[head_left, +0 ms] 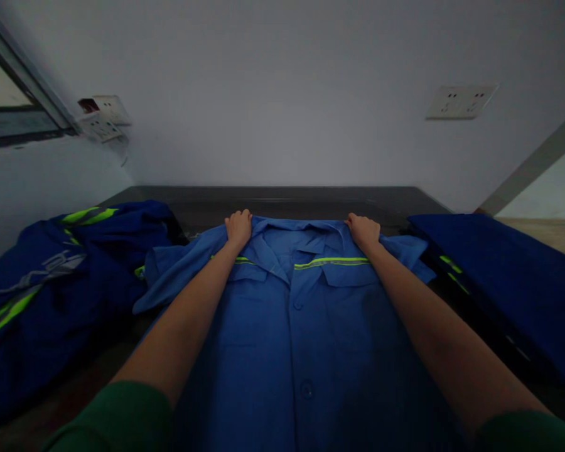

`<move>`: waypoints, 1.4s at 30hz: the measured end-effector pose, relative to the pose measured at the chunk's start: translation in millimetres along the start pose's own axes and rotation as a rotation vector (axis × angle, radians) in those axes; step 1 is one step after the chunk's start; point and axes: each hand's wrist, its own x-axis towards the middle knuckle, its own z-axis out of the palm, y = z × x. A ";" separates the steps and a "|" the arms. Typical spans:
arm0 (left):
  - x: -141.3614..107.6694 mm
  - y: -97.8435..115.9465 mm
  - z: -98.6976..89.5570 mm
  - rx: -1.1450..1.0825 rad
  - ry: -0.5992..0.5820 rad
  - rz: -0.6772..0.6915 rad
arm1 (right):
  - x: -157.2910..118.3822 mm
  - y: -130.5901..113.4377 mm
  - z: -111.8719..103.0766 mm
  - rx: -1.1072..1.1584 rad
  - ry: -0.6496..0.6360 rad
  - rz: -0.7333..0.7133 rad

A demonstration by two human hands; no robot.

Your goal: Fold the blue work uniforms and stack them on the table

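A blue short-sleeved work shirt (263,320) lies spread front up before me, its collar toward the wall. Yellow-green and grey strips cross its chest above two flap pockets, and buttons run down the front. My left hand (239,227) is closed on the shirt's left shoulder edge, beside the collar. On the other side of the collar, my right hand (363,230) grips the right shoulder edge. Both arms reach forward over the shirt, and the fingertips are partly hidden behind the cloth.
Rumpled dark blue clothing (98,270) with yellow-green strips lies at left. At right is a flat stack of folded dark blue garments (508,276). The dark tabletop (273,193) meets a white wall with a socket plate (461,102) and a plugged-in adapter (98,125).
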 end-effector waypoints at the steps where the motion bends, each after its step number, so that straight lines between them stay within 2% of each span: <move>1: 2.2 0.3 1.0 0.002 -0.006 -0.001 | 2.7 -0.3 0.9 0.001 0.006 -0.002; 8: 15.1 0.4 8.7 -0.012 -0.008 0.012 | 15.8 -2.9 6.6 -0.006 0.016 0.007; 18: 25.8 0.1 13.5 -0.024 -0.101 0.007 | 21.3 -1.6 11.3 -0.039 0.009 -0.006; 20: 23.5 2.4 9.7 -0.027 -0.086 0.009 | 21.0 -1.6 10.4 -0.048 0.001 -0.017; 22: 19.0 6.8 2.3 -0.032 -0.008 0.040 | 20.1 -2.2 8.3 -0.049 -0.008 -0.022; 25: 8.4 16.1 -15.8 -0.086 0.128 0.159 | 16.8 -3.6 1.8 -0.040 0.006 -0.038; 27: -1.8 20.9 -31.6 -0.149 0.147 0.216 | 13.4 -4.7 -5.2 -0.034 0.025 -0.063; 29: -16.5 22.0 -49.0 -0.210 0.114 0.230 | 9.1 -6.0 -14.7 -0.008 0.062 -0.081; 31: -38.3 18.7 -67.6 -0.256 0.030 0.260 | 2.5 -7.5 -26.8 0.084 0.126 -0.084; 35: -106.7 2.4 -108.7 -0.298 -0.176 0.392 | -31.2 -9.3 -58.1 0.409 0.262 -0.151; 38: -170.0 -18.2 -140.6 -0.314 -0.306 0.477 | -84.5 -2.8 -85.4 0.595 0.258 -0.350; 40: -210.0 -40.0 -158.8 -0.306 -0.357 0.494 | -131.8 10.8 -102.3 0.669 0.179 -0.473; 42: -245.8 -69.1 -172.7 -0.286 -0.374 0.477 | -183.3 34.8 -114.3 0.695 0.062 -0.524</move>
